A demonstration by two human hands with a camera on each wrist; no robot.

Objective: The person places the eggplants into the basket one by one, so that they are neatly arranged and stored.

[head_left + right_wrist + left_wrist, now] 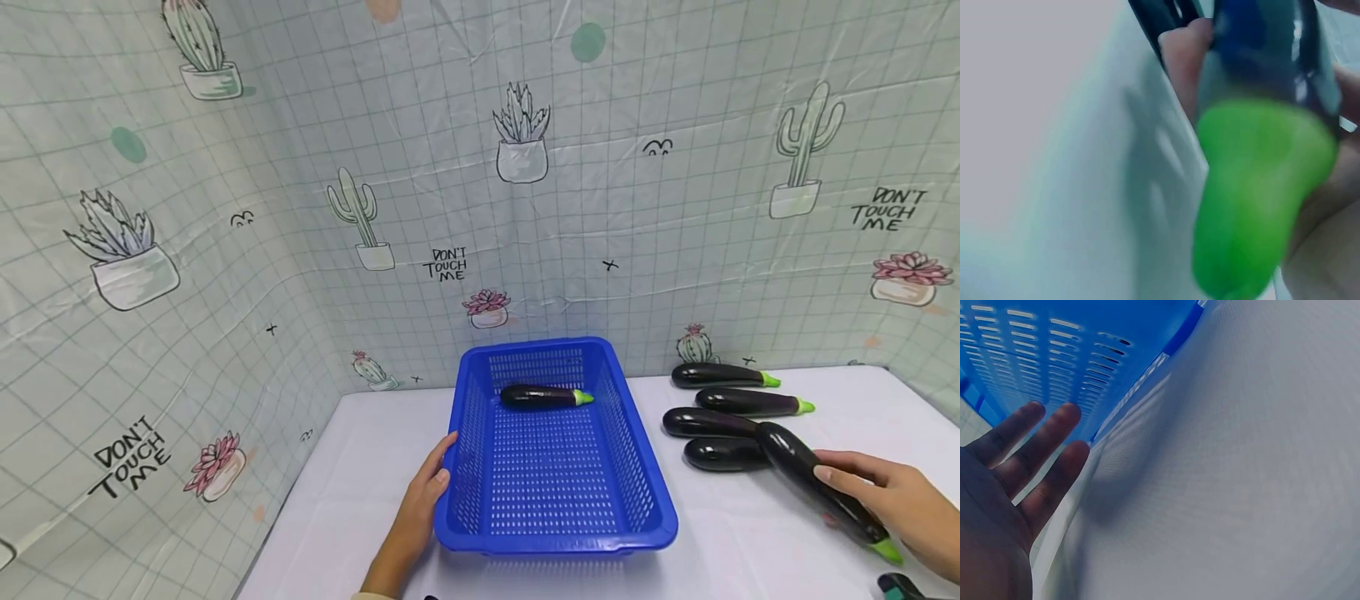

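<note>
A blue plastic basket (555,542) with slotted walls stands on the table, a dark eggplant (536,397) with a green cap lying at its far end. My left hand (416,504) is at the basket's left side; in the left wrist view its fingers (1041,447) are straight and spread by the outer wall. On the right, my right hand (896,492) grips another eggplant (797,463), thumb on one side and fingers on the other. That eggplant slants with its green cap (1260,181) toward me. Its far end overlaps the nearer eggplants in the head view; contact cannot be told.
Several eggplants (750,402) lie roughly side by side right of the basket, caps pointing right where visible. A white cloth (720,550) covers the table. Printed fabric (570,217) hangs behind and at the left. A dark and teal object (896,586) shows at the lower right edge.
</note>
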